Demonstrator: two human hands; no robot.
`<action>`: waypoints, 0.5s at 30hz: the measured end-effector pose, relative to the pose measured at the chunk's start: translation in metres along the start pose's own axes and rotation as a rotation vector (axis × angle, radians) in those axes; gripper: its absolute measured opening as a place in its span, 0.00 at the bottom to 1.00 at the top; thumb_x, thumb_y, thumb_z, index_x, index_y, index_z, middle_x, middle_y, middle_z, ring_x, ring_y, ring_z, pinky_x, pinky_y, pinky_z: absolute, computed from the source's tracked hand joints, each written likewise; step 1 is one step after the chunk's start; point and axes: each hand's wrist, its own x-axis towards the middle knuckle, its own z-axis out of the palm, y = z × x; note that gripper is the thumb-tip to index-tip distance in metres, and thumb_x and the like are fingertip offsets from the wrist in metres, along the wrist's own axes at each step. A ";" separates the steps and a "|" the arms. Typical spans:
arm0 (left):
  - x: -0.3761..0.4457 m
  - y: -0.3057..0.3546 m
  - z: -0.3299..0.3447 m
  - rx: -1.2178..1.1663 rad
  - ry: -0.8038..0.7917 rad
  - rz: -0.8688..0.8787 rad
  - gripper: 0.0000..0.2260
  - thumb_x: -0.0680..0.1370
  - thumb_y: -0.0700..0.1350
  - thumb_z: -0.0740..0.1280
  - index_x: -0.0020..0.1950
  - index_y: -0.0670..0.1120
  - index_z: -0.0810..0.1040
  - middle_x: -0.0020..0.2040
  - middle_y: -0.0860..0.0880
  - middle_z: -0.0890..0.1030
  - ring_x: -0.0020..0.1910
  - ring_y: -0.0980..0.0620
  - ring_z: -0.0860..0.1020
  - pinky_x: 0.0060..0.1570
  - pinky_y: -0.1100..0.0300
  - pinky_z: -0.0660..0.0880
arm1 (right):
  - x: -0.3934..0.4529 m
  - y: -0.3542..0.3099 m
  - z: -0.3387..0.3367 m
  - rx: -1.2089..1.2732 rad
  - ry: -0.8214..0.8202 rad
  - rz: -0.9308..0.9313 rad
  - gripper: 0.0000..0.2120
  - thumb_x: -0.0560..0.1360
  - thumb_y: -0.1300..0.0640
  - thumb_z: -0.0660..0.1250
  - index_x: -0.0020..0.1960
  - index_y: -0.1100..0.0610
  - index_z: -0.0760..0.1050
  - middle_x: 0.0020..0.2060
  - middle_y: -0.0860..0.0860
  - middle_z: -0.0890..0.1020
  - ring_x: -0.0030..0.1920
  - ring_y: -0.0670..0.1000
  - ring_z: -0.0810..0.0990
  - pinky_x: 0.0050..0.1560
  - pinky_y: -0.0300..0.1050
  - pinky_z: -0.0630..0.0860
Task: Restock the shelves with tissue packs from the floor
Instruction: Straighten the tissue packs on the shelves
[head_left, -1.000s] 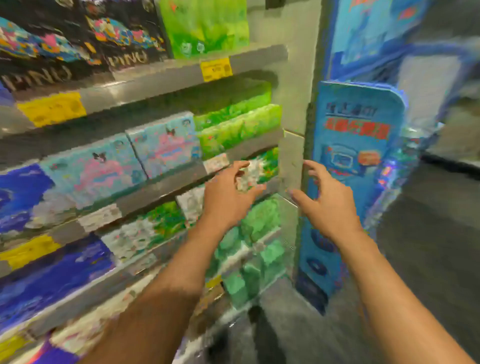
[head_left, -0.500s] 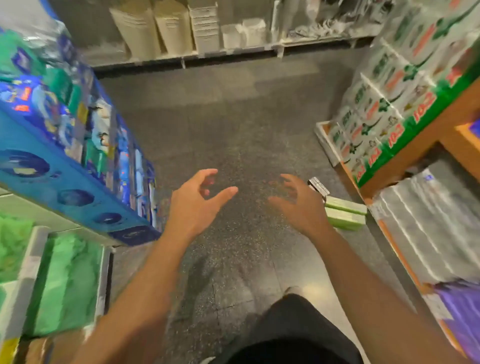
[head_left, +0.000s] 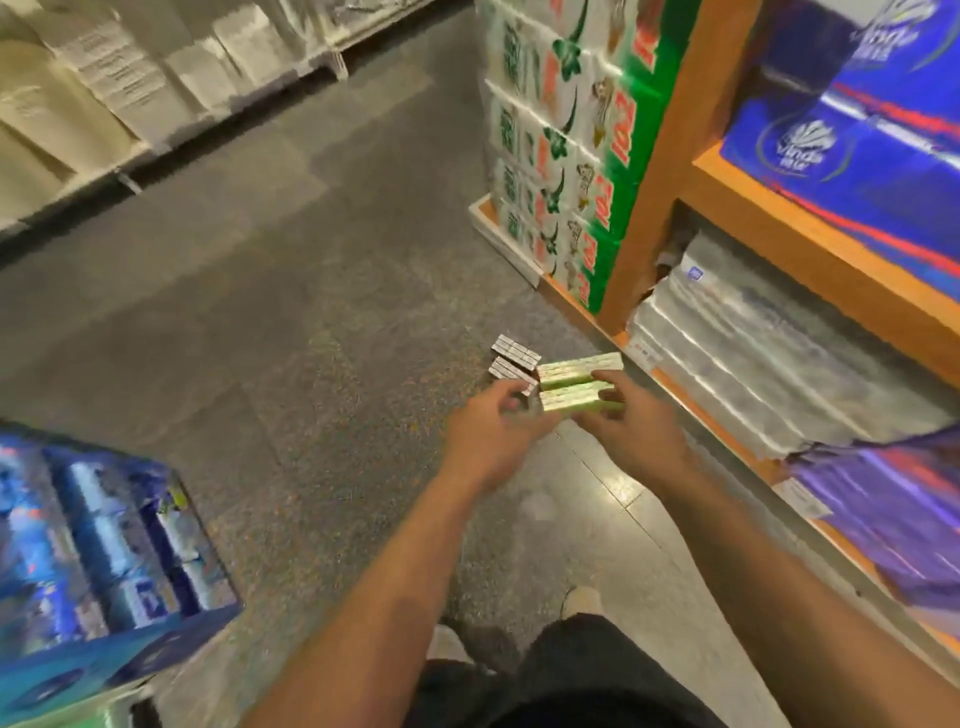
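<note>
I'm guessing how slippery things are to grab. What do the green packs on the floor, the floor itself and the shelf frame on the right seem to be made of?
Green packs: probably glossy plastic film wrap, judging by bright glare along their edges; motion blur leaves it open.
Floor: speckled grey stone or terrazzo tile, with seams and a polished reflection.
Shelf frame: orange-brown wood or laminate, smooth, evenly coloured.
</note>
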 end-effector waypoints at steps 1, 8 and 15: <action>0.019 0.002 -0.002 0.025 -0.002 -0.004 0.23 0.71 0.58 0.74 0.64 0.57 0.75 0.58 0.53 0.78 0.52 0.56 0.77 0.51 0.53 0.79 | 0.015 0.002 0.004 0.006 0.000 0.013 0.28 0.71 0.47 0.74 0.68 0.49 0.71 0.56 0.51 0.80 0.54 0.50 0.79 0.53 0.50 0.78; 0.178 -0.019 -0.026 0.222 -0.064 -0.061 0.26 0.72 0.61 0.71 0.68 0.56 0.73 0.60 0.54 0.78 0.57 0.53 0.76 0.53 0.57 0.73 | 0.135 0.001 0.063 0.030 -0.005 0.155 0.27 0.72 0.47 0.73 0.68 0.49 0.70 0.59 0.51 0.80 0.55 0.51 0.80 0.52 0.46 0.76; 0.407 -0.118 -0.004 0.314 -0.205 -0.100 0.25 0.74 0.58 0.71 0.69 0.57 0.70 0.58 0.55 0.76 0.54 0.54 0.75 0.55 0.55 0.74 | 0.304 0.060 0.175 0.046 0.104 0.338 0.30 0.72 0.44 0.73 0.71 0.49 0.68 0.60 0.51 0.79 0.49 0.49 0.79 0.45 0.42 0.74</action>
